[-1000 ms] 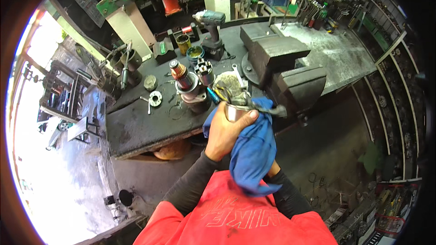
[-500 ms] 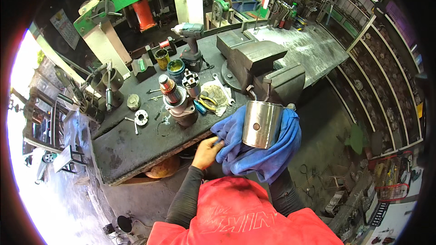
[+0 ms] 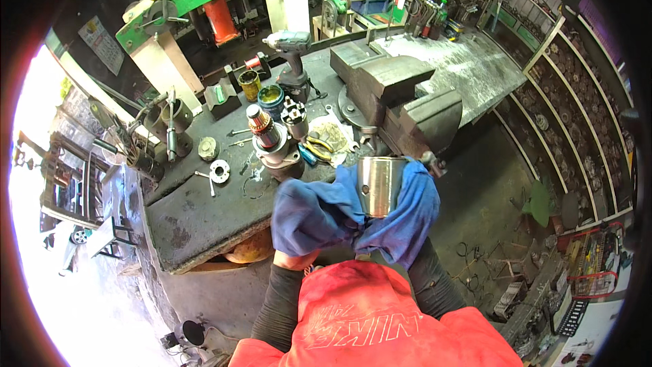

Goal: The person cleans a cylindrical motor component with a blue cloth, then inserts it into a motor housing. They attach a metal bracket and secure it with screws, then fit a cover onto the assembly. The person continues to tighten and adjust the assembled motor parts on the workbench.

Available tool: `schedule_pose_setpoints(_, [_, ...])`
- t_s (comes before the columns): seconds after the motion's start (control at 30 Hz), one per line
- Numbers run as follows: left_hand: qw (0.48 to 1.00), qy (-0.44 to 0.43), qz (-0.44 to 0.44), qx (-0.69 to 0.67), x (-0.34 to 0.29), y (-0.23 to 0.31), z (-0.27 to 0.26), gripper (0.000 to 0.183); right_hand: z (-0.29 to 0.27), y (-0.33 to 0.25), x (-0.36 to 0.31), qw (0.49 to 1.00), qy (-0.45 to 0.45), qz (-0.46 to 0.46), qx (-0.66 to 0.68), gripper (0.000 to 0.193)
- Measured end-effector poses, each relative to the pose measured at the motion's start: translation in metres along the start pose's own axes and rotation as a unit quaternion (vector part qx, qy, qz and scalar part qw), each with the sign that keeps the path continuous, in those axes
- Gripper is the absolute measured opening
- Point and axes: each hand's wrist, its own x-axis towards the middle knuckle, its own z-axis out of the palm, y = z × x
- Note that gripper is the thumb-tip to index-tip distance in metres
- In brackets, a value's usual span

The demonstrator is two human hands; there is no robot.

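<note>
A shiny, open metal cylinder point(image 3: 380, 189) with a round hole in its side, like a motor housing, is held in front of me near the bench edge. A blue cloth point(image 3: 407, 214) wraps its right side and underside. My right hand is hidden beneath that cloth, gripping the cylinder through it. To the left, my left hand point(image 3: 296, 260) holds a bunched part of the cloth, which covers its fingers. Nearest on the bench stands a motor part with a copper-banded armature point(image 3: 261, 126). Yellow-handled pliers point(image 3: 319, 149) lie beside it.
A large bench vise point(image 3: 394, 88) stands just beyond the cylinder. The workbench point(image 3: 204, 231) also carries a cordless impact driver point(image 3: 292, 61), open tins point(image 3: 270, 96), a ring-shaped part point(image 3: 219, 171) and tool holders point(image 3: 173, 122). Shelves point(image 3: 543, 122) of parts line the right side.
My left hand has pulled the cloth's left part outward and is now mostly covered by it. The cylinder has shifted slightly left and turned, its side hole moving left.
</note>
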Motion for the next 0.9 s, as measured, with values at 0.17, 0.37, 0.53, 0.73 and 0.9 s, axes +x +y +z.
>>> schedule_pose_setpoints(0.17, [0.894, -0.053, 0.070, -0.439, -0.021, -0.009, -0.017, 0.063, 0.007, 0.009, 0.007, 1.000, -0.018, 0.014, 0.006, 0.056])
schedule_pose_setpoints(0.37, [0.816, -0.054, -0.047, -0.574, -0.043, -0.057, -0.025, 0.065, 0.010, 0.015, 0.010, 0.999, -0.034, 0.023, 0.015, 0.057])
schedule_pose_setpoints(0.53, [0.986, 0.009, 0.001, -0.164, -0.061, -0.066, -0.036, 0.078, 0.016, 0.023, 0.014, 0.998, -0.054, 0.030, 0.015, 0.057])
schedule_pose_setpoints(0.73, [0.929, 0.161, 0.212, 0.255, -0.021, -0.055, 0.053, 0.076, 0.025, 0.071, 0.020, 0.995, -0.086, 0.036, 0.019, 0.058])
schedule_pose_setpoints(0.9, [0.932, 0.113, 0.147, 0.313, -0.007, 0.004, 0.046, 0.058, 0.014, 0.119, 0.030, 0.992, -0.112, 0.047, 0.037, 0.058])
